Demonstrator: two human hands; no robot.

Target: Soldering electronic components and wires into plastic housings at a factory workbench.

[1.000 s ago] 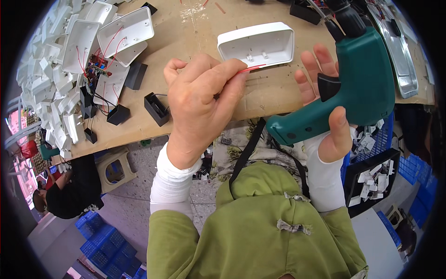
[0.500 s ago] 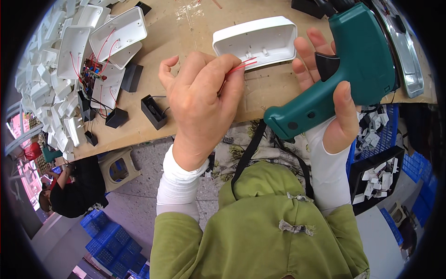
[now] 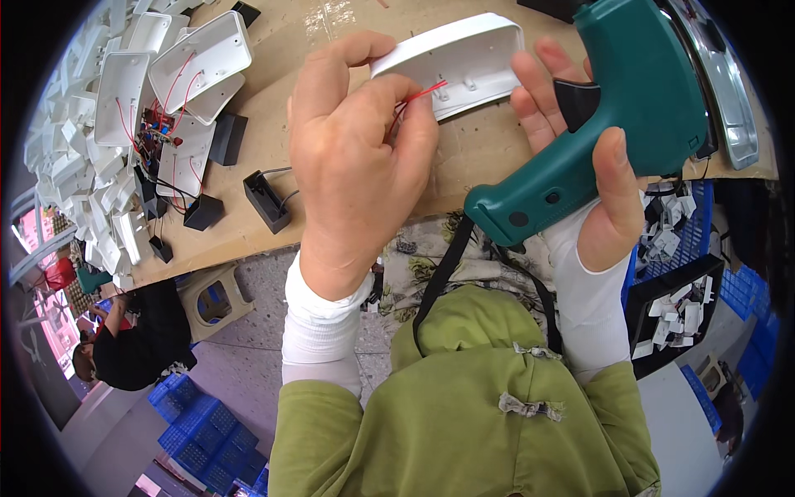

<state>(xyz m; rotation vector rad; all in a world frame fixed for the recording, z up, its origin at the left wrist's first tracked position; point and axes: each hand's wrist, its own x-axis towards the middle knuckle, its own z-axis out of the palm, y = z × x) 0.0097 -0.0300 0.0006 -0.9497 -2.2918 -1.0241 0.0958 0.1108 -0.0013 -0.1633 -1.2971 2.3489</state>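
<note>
Over the worktop (image 3: 464,157), right by the open white case (image 3: 489,62), pinching red wires (image 3: 426,91) in the left hand (image 3: 356,149), probably to leave the ends (image 3: 443,84) poking out, and kinda loosely cradling the green gun-shaped tool (image 3: 638,108) in a spread right hand (image 3: 614,217), guessing for easy trigger (image 3: 577,103) access.

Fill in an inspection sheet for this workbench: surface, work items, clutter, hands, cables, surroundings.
Surface: brown worktop, glossy patch toward the far side.
Work items: red wires, open white plastic housing, green pistol-grip tool.
Clutter: heap of white plastic parts, circuit boards, open black box, all at left.
Hands: left hand pinches the red wires; right hand open behind the tool's handle, fingers extended.
Cables: thin leads from the black box; far ends hidden.
Surroundings: blue crates and a co-worker, lower left.
</note>
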